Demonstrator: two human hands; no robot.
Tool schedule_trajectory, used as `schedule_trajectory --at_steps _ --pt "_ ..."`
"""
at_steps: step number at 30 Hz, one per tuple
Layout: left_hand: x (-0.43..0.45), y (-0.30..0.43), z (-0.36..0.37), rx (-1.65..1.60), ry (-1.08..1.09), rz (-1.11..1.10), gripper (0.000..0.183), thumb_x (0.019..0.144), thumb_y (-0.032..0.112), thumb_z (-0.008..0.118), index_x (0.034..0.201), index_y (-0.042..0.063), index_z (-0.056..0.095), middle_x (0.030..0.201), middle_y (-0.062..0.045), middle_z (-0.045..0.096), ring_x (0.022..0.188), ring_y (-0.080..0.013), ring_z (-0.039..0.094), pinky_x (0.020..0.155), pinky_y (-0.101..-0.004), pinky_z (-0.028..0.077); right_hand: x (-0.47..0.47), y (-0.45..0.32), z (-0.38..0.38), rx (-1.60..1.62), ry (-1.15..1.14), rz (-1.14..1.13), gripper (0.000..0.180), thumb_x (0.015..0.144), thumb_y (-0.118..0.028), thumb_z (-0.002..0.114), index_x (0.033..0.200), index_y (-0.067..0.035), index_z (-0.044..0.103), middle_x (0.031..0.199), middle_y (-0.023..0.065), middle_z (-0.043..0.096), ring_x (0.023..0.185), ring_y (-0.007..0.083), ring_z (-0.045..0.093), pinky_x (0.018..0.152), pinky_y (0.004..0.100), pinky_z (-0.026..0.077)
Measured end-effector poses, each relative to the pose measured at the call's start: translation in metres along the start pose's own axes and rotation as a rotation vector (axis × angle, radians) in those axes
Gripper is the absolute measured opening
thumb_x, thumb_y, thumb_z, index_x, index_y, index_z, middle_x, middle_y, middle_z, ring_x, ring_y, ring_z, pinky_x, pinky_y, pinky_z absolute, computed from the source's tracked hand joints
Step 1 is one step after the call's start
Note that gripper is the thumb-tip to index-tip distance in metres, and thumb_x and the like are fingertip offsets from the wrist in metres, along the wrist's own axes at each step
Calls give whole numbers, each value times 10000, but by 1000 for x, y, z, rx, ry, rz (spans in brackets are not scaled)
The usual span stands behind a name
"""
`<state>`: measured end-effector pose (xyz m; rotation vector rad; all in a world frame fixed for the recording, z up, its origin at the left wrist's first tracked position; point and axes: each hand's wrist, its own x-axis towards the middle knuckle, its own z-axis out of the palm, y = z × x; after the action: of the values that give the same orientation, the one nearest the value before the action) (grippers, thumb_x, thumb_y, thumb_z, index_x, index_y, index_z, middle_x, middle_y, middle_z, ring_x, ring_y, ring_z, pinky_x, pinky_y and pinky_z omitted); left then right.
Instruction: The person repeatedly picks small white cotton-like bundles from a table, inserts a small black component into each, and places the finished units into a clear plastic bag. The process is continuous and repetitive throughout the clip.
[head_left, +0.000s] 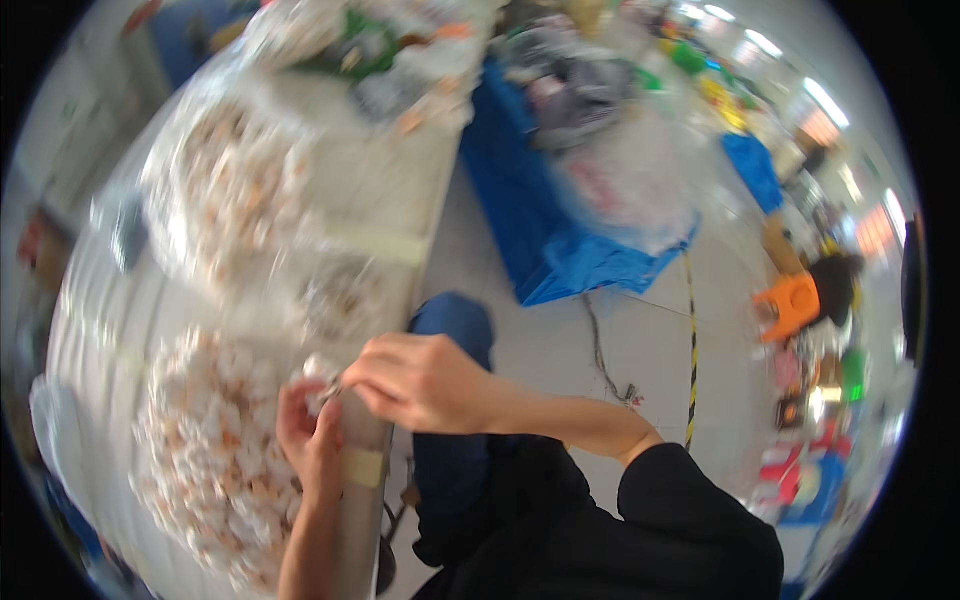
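Observation:
Near the table edge, my left hand (309, 424) holds a small white fluffy piece (321, 369) between thumb and fingers. My right hand (412, 382) meets it from the right, its fingertips pinched on a small thin part at the piece's edge; blur hides what that part is. Beside my left hand spreads a large heap of similar white and peach pieces (217, 450) on the table (375, 180). Just above the hands lies a clear plastic bag (341, 292) with small greyish-brown items in it.
A big clear bag of white and peach pieces (232, 180) lies farther up the table. On the floor to the right stands a blue bin (517, 217) filled with plastic bags. An orange stool (791, 307) and black-yellow floor tape (691, 360) are beyond it.

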<state>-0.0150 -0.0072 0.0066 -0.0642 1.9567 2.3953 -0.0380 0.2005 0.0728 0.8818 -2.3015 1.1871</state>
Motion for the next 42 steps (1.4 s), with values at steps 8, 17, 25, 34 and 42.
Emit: schedule_trajectory --at_steps 8,17,25,34,42 --pt "-13 3 -17 23 131 -123 183 966 -32 666 1113 56 601 1076 18 587 858 -14 511 671 -170 389 -25 23 78 356 -76 393 158 898 -19 785 1025 -18 691 930 88 706 804 211 728 687 302 570" --pt "-6 5 -6 177 103 -34 369 994 -10 635 1357 3 571 1292 -55 615 1081 -82 579 811 -199 473 -22 30 75 321 -35 332 179 883 -10 805 1016 -20 686 918 81 691 779 192 724 666 293 574" --pt "-8 6 -7 356 41 0 313 1002 12 639 1314 22 647 1121 8 661 778 -39 493 618 -193 374 -29 24 75 239 -4 300 139 914 -6 755 994 -34 645 881 92 642 732 257 669 636 363 533" --pt "-1 9 -2 550 -173 139 263 913 98 760 1157 10 721 875 -73 656 673 -119 530 569 -279 403 -38 26 53 423 -99 434 75 979 -36 727 1017 0 674 896 82 731 775 155 717 708 275 569" --pt "-4 3 1 702 -99 251 90 846 6 741 931 -18 726 729 -105 621 620 -174 575 569 -319 443 -47 28 59 377 -99 392 75 953 -26 731 982 -19 663 858 85 703 735 195 698 661 298 551"
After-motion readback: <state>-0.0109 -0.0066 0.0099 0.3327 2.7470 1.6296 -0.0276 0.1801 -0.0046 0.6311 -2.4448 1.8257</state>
